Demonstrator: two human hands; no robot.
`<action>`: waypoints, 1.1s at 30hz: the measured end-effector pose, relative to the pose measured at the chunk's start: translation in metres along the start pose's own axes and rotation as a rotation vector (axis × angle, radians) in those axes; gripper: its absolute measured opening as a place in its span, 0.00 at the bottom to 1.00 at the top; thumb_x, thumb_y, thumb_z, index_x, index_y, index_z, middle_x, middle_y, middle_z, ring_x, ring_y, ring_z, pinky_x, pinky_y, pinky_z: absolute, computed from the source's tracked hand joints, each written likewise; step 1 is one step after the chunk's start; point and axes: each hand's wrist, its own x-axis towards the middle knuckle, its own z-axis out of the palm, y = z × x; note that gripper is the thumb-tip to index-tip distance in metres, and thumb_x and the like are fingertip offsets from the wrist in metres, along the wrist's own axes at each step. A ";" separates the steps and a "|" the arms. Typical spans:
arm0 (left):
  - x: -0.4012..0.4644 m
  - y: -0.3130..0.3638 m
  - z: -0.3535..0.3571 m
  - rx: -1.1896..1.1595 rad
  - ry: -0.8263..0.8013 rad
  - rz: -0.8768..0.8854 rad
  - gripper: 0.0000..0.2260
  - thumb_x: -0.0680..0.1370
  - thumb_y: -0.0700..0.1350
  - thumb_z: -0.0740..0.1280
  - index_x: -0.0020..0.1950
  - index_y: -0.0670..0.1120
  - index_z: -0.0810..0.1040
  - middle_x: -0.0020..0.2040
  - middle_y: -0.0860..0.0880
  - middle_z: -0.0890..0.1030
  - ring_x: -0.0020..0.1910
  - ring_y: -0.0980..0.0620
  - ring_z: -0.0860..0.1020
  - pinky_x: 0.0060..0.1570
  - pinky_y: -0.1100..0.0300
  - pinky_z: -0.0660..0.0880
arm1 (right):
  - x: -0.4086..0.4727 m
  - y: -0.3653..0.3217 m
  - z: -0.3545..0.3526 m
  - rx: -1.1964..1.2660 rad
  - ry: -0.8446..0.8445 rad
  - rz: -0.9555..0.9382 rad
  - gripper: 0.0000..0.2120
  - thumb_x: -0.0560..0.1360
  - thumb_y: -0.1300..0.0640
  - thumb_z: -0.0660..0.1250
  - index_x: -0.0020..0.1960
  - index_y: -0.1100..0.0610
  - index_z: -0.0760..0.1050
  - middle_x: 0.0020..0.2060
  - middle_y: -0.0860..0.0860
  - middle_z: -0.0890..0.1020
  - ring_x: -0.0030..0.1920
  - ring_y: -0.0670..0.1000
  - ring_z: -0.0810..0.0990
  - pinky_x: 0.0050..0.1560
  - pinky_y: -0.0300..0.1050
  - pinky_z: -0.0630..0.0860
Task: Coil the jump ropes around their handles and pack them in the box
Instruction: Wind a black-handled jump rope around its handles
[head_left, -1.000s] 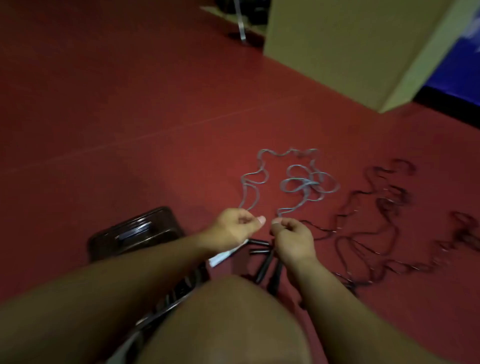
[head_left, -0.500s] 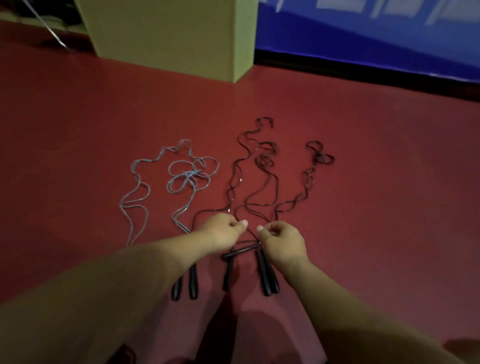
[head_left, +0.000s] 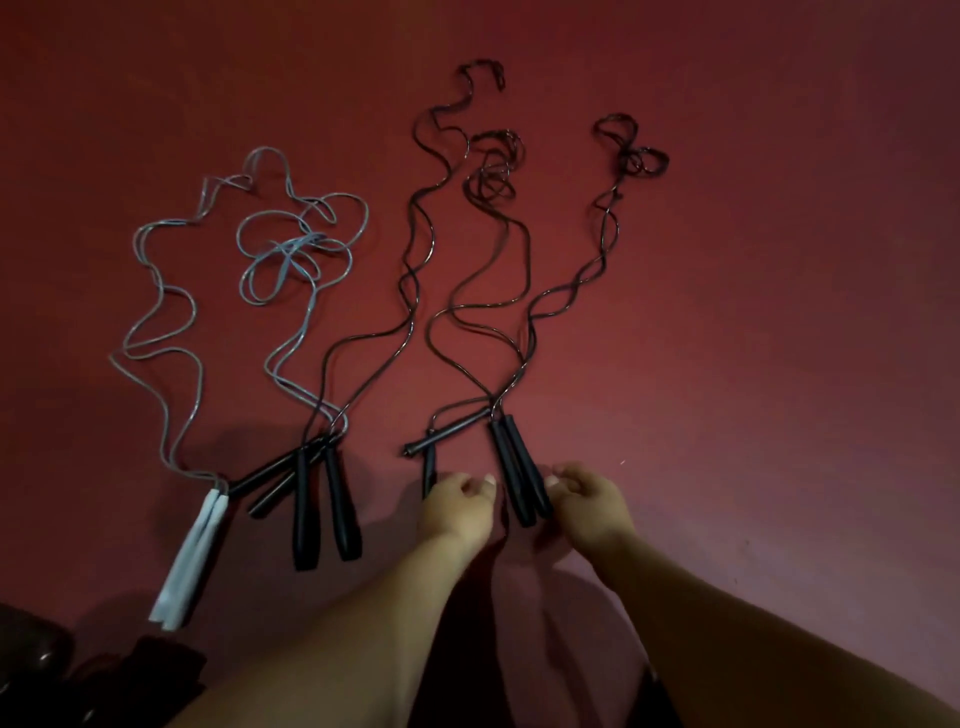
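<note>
From the head view, five jump ropes lie strung out on the red floor (head_left: 779, 260), none coiled yet, their cords running away from the person. At far left is the grey rope with white handles (head_left: 192, 556); next to it two pairs of black handles (head_left: 324, 504) sit crowded together, cords crossing where they leave the grips. Further right, a thin black handle (head_left: 447, 431) lies slantwise, its end touching the thick black pair (head_left: 519, 473).

The left hand (head_left: 457, 506) and right hand (head_left: 592, 501) flank that thick pair, fingers loosely curled, gripping nothing that I can see; whether the fingertips touch the handles I cannot tell.

The risk, to my eye, is the cords. The three black ropes (head_left: 467, 270) overlap just above the handles, and each ends in a loose knot of loops. Lifting one pair would likely drag its neighbours, or the far loops could cinch tight while winding.

A dark shape at the lower left (head_left: 31, 665) may be the box; it is too dim to say.
</note>
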 end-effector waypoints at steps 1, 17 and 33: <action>0.002 0.003 0.003 -0.014 -0.003 -0.002 0.09 0.79 0.51 0.67 0.46 0.46 0.80 0.50 0.45 0.83 0.52 0.45 0.80 0.51 0.59 0.73 | 0.003 -0.004 0.007 0.025 -0.027 0.006 0.09 0.78 0.61 0.65 0.57 0.61 0.79 0.40 0.51 0.81 0.37 0.48 0.77 0.39 0.40 0.77; -0.015 -0.003 0.005 -0.215 -0.210 -0.106 0.02 0.81 0.46 0.65 0.51 0.48 0.76 0.42 0.47 0.81 0.40 0.49 0.79 0.32 0.59 0.77 | -0.028 -0.006 0.015 0.191 -0.259 0.219 0.10 0.78 0.66 0.59 0.47 0.60 0.79 0.31 0.51 0.77 0.24 0.47 0.71 0.24 0.34 0.63; -0.183 0.148 -0.190 -0.062 -0.521 0.438 0.07 0.81 0.41 0.65 0.58 0.46 0.76 0.47 0.44 0.82 0.42 0.46 0.84 0.37 0.55 0.82 | -0.150 -0.205 -0.099 -0.249 0.004 -0.714 0.21 0.83 0.43 0.51 0.73 0.46 0.68 0.77 0.46 0.59 0.77 0.47 0.55 0.75 0.49 0.55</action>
